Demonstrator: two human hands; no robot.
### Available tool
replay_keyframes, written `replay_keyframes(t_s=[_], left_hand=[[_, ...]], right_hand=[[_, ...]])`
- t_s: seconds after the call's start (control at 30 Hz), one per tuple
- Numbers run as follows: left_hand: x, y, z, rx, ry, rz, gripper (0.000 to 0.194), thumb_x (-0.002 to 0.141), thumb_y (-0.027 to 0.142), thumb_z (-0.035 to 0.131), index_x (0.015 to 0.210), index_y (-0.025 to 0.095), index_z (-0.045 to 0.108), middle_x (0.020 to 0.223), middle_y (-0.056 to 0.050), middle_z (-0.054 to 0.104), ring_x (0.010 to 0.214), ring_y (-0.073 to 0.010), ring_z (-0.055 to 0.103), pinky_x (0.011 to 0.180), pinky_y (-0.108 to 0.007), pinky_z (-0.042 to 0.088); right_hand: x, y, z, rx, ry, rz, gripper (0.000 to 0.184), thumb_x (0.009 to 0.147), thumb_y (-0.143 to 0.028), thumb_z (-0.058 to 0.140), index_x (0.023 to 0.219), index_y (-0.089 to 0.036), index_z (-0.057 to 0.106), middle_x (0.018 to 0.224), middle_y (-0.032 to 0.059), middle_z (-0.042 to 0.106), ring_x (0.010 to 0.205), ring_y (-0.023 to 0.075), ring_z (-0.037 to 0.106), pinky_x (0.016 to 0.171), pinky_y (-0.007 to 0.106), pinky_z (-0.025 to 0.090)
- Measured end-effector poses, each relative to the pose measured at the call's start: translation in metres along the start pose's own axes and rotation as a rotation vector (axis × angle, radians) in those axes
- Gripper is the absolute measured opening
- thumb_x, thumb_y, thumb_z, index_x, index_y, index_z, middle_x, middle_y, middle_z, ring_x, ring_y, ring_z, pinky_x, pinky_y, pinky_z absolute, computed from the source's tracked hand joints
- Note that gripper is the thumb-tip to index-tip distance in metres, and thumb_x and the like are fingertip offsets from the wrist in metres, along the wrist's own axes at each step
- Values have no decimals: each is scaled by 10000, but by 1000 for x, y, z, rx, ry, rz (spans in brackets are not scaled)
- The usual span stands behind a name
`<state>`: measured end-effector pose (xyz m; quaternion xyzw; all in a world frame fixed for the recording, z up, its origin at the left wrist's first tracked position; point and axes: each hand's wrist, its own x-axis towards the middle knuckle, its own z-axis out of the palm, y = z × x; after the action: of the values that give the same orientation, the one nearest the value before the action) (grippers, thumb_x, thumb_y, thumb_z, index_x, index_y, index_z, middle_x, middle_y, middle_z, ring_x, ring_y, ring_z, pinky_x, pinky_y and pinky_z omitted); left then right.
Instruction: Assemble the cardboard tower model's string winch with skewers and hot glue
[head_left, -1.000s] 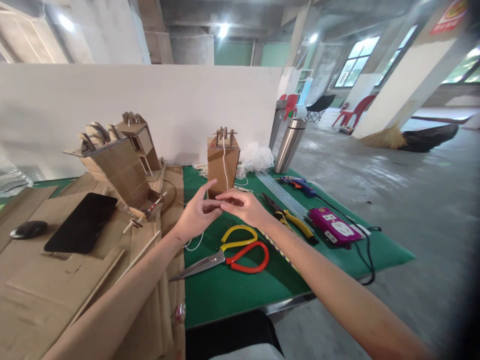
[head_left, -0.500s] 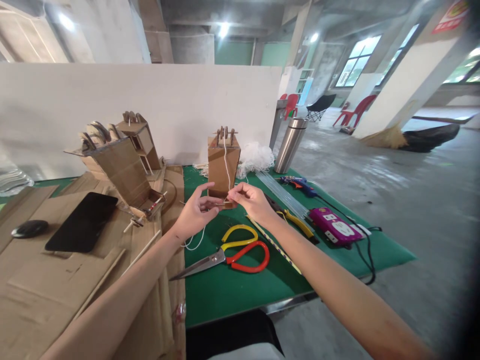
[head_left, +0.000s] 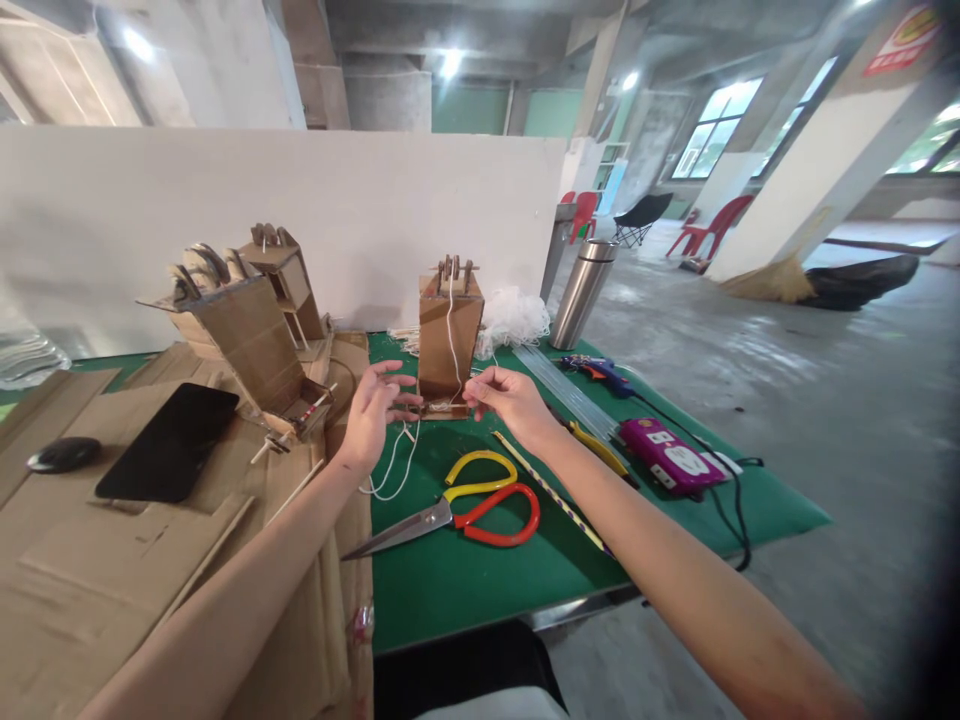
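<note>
A tall cardboard tower (head_left: pixel 446 350) stands upright on the green tabletop, with small wheels on a rod (head_left: pixel 454 268) across its top. White string (head_left: pixel 452 325) hangs from the wheels down its front to the low cardboard base. My left hand (head_left: pixel 373 415) is just left of that base, fingers spread and curved, holding nothing I can see. To the right of the base, my right hand (head_left: pixel 510 400) has thumb and forefinger pinched together at the string's lower end. Whatever is between those fingertips is too small to make out. A loose loop of string (head_left: pixel 390 490) lies below my left hand.
Scissors (head_left: pixel 450 515) lie in front of the tower. Right of it are a patterned strip (head_left: pixel 551 490), pliers (head_left: pixel 600 445), glue sticks (head_left: pixel 566 390), a glue gun (head_left: pixel 600 372), a purple box (head_left: pixel 667 455) and a steel flask (head_left: pixel 583 295). Leftward are a phone (head_left: pixel 169 440) and another cardboard model (head_left: pixel 251 340).
My left hand has drawn back to the left from the tower's base, and its fingers have spread. My right hand stays pinched, shifted slightly right.
</note>
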<state>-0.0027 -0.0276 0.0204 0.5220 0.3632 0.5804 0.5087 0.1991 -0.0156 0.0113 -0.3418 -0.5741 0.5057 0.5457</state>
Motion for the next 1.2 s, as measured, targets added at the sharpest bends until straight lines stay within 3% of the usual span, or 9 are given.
replay_keyframes(t_s=[0.13,0.33,0.53,0.8,1.0,1.2], left_hand=[[1,5,-2,-154,59,-67,354,765,393,449,1068,210,456,976,-59,629,743,-177,652,624,-313,522],[-1,14,-4,-307,89,-114,340,816,402,362,1075,207,466,1228,-119,583,1074,-279,602,632,-330,529],[0,10,-3,-251,48,-99,330,826,393,367,1083,207,455,1308,-135,532,1188,-317,520,537,-294,520],[3,-1,-5,-128,22,-50,385,812,458,383,1107,216,436,1302,-137,535,1197,-297,506,647,-339,528],[1,-4,-3,-61,-132,-77,498,819,530,374,1205,217,415,1255,-136,581,1075,-276,588,707,-359,516],[-8,-4,6,11,-354,-182,600,837,592,305,1345,273,306,1261,-134,591,817,-250,679,597,-336,511]], right_hand=[[-2,-3,1,-40,-19,28,277,688,-434,724,759,-172,675,759,47,673,655,145,583,502,249,469],[-4,-4,3,-59,-132,53,314,742,-458,672,800,-151,698,811,70,682,663,141,600,492,237,481],[-7,-5,4,77,-236,114,252,719,-401,718,734,-152,686,741,41,678,549,104,577,445,218,459],[-5,-5,-1,192,-220,117,220,683,-333,762,642,-155,638,663,8,651,490,82,537,420,203,439],[-5,-6,-1,185,-196,114,259,715,-405,724,729,-148,694,647,0,610,457,71,511,390,199,407],[-4,-3,-2,141,-164,80,250,748,-412,692,773,-164,701,660,-12,591,423,54,464,358,191,349]])
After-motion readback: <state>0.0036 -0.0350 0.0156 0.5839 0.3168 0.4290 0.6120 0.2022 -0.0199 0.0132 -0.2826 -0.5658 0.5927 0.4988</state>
